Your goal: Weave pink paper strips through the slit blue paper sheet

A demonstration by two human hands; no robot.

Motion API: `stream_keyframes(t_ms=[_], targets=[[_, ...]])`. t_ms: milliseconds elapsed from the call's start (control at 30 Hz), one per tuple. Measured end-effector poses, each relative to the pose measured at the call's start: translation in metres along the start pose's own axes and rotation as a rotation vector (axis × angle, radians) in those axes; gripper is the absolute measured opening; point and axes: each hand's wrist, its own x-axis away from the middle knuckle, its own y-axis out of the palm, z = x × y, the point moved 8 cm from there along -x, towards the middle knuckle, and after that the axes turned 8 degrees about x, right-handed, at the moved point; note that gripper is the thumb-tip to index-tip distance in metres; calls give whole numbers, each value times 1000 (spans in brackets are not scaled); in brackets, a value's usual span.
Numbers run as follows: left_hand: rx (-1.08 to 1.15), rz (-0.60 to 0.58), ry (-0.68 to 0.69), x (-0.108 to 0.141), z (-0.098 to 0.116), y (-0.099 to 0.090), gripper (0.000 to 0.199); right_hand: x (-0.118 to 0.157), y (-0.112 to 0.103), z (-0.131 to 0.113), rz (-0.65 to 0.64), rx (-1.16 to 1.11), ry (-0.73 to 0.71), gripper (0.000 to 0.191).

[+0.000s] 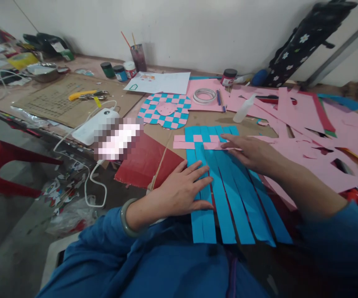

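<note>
A blue paper sheet cut into long strips lies before me, its lower ends hanging toward my lap. Two pink paper strips cross its upper part, woven over and under the blue ones. My left hand rests flat on the left blue strips, fingers spread. Over the right part of the weave, my right hand touches the pink strips with outstretched fingers; their undersides are hidden. Behind the sheet lies a finished-looking pink and blue checkered paper shape with a pink oval on it.
Pink paper offcuts cover the right side. A tape roll, glue bottle and pens lie behind. On the left are red card, a white power bank with a cable and yellow-handled pliers. A red stool stands below.
</note>
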Motion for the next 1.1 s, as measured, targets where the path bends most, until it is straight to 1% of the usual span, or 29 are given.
stream_keyframes(t_ms=[67,133,333,500,700,867,933,1000,1100], targets=[[-2,6,3,0,0,-1,72,1,8,-6,-51,25,-38,46],[-2,10,4,-1,0,-1,72,1,12,-8,-53,49,-57,45],[4,0,-2,-1,0,0,72,1,13,-7,-35,79,-71,43],[5,-11,-4,-1,2,-3,72,2,16,-9,-37,120,-64,45],[-2,-31,-5,-2,2,-3,71,3,30,-22,-89,135,-156,46],[22,-8,-9,0,0,-1,73,3,36,-24,-118,97,-116,47],[23,-8,-18,0,-1,0,73,2,35,-25,-120,88,-104,47],[20,-11,-21,0,-2,1,73,2,30,-26,-112,87,-105,49],[8,-13,-15,0,-2,1,74,8,11,-18,-78,102,-64,50]])
